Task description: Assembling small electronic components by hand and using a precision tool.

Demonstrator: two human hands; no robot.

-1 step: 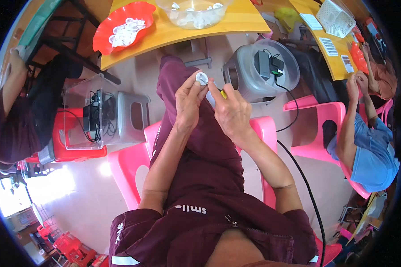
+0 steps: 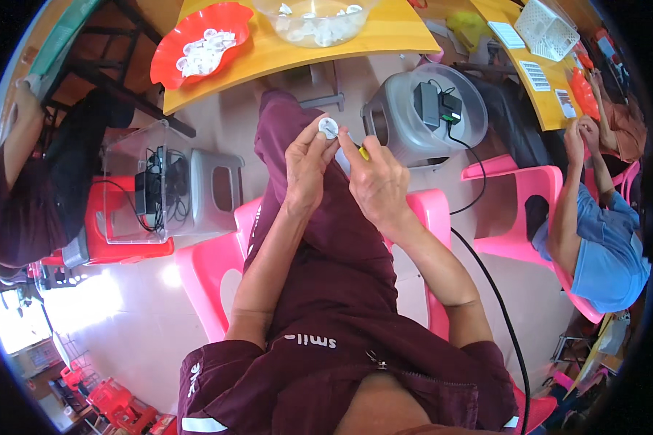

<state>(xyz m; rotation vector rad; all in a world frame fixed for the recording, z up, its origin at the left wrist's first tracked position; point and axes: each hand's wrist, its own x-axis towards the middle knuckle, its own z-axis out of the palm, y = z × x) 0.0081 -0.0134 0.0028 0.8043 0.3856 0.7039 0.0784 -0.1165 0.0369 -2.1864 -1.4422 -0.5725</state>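
Left hand: we see the left hand [image 2: 306, 168] raised over the lap, thumb and fingertips closed on a small white round part [image 2: 329, 128].
White part: it sits at the very tips of the left fingers, above the palm, just beside the right hand's forefinger.
Right hand: the right hand [image 2: 376, 183] is curled shut around a thin yellow tool [image 2: 363, 153]; only a short yellow stretch shows above the knuckles, its tip pointing toward the white part. We cannot tell whether tip and part touch.
Beyond the hands: a yellow table [image 2: 283, 54] bearing a red tray [image 2: 168, 54] and a clear bowl [image 2: 313, 22], both with similar white pieces.
Right of the right hand: a grey stool [image 2: 399, 123] carrying black adapters.
Left of the left hand: a clear box [image 2: 134, 185] with cables.
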